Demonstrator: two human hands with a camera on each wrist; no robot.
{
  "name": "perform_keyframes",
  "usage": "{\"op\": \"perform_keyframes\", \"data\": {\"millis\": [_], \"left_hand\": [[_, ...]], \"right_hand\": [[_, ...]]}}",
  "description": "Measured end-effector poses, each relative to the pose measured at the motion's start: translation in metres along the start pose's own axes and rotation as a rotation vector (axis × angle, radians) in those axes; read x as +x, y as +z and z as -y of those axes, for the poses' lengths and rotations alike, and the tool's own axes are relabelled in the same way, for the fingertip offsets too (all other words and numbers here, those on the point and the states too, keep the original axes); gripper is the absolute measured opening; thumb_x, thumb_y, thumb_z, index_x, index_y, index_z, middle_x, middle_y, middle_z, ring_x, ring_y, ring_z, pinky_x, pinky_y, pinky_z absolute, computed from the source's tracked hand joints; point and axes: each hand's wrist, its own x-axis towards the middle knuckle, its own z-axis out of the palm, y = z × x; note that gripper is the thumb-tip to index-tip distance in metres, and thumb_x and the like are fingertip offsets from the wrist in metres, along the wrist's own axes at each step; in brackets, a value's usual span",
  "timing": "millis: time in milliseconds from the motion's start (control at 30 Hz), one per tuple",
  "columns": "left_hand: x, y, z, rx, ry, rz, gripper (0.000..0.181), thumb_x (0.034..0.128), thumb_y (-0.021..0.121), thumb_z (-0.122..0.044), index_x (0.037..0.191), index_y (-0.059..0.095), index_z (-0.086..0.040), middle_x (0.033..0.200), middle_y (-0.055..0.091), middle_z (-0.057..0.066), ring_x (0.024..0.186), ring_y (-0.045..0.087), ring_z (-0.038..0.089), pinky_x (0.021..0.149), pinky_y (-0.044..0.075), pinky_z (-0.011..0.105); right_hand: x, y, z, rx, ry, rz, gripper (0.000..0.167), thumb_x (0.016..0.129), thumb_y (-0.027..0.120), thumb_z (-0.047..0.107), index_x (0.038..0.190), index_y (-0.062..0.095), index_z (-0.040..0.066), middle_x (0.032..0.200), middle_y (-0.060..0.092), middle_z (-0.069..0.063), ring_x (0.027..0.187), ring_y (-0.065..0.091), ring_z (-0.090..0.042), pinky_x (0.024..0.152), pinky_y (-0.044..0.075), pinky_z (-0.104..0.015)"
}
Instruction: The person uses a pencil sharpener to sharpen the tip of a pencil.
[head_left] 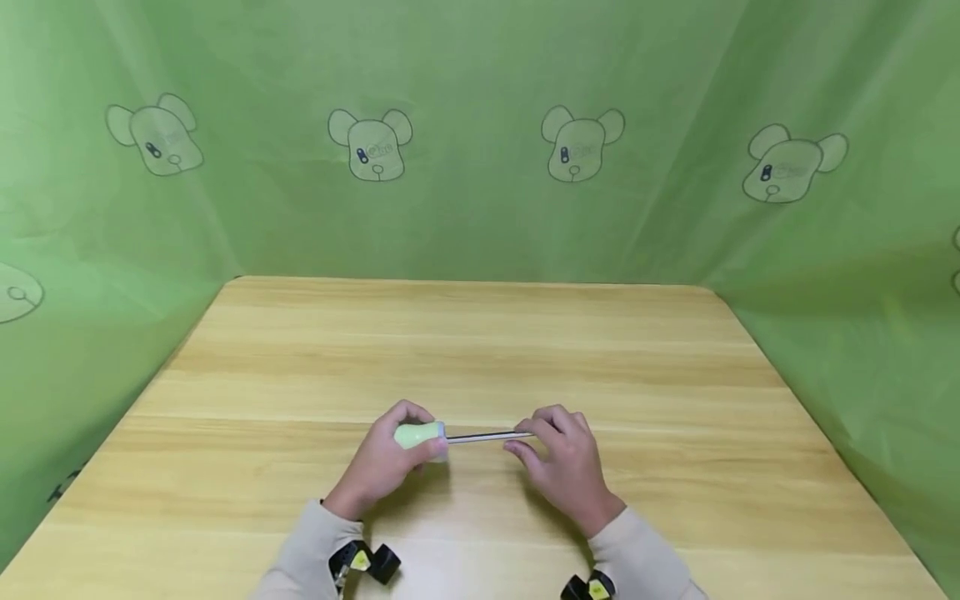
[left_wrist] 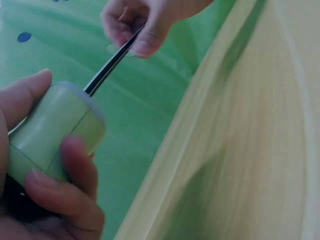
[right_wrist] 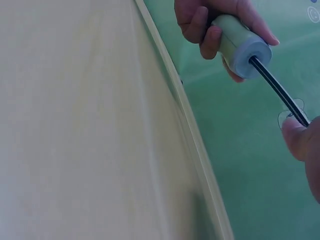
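Note:
A screwdriver with a thick pale green handle [head_left: 417, 434] and a thin metal shaft [head_left: 483, 436] is held above the table, lying roughly level from left to right. My left hand [head_left: 386, 458] grips the handle, thumb and fingers wrapped on opposite sides of it. At the other end, my right hand [head_left: 566, 462] pinches the shaft between thumb and fingers. Those fingers hide the tip. In the left wrist view, the handle [left_wrist: 57, 130] has a grey collar where the shaft [left_wrist: 112, 65] begins. The right wrist view shows the shaft [right_wrist: 277, 90] running into the right thumb.
A light wooden table [head_left: 480, 350] spreads beneath both hands. Green cloth [head_left: 480, 225] printed with bear heads hangs behind it and along both sides. Small black camera mounts [head_left: 367, 561] are strapped at the sleeves' cuffs.

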Motion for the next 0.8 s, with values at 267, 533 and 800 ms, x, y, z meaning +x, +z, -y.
{"op": "perform_keyframes", "data": {"millis": [267,533,800], "left_hand": [[0.000,-0.003,-0.002,-0.095,-0.046,0.094,0.032,0.0861,0.073,-0.013,0.104,0.051,0.002,0.094,0.054,0.015,0.066,0.052,0.018,0.050,0.046,0.022],[-0.003,-0.003,0.001,0.069,0.053,0.065,0.037,0.0773,0.081,-0.014,0.103,0.055,-0.006,0.090,0.055,0.010,0.072,0.052,0.020,0.058,0.048,0.028],[-0.001,0.005,0.004,0.164,0.122,0.034,0.040,0.0754,0.083,-0.020,0.104,0.058,-0.007,0.091,0.058,0.009,0.071,0.054,0.020,0.056,0.051,0.030]], "right_hand": [[0.001,0.010,-0.002,0.032,-0.188,-0.241,0.041,0.090,0.069,0.039,0.062,0.064,0.008,0.062,0.046,0.003,0.047,0.038,-0.009,0.043,0.030,-0.016],[-0.001,0.002,0.003,0.236,0.182,0.080,0.031,0.074,0.086,0.025,0.063,0.060,0.012,0.062,0.052,0.006,0.050,0.046,-0.005,0.043,0.036,-0.013],[0.003,-0.003,0.010,0.195,0.567,0.292,0.024,0.068,0.089,0.013,0.068,0.064,0.014,0.068,0.058,0.005,0.061,0.052,-0.014,0.059,0.043,-0.027]]}}
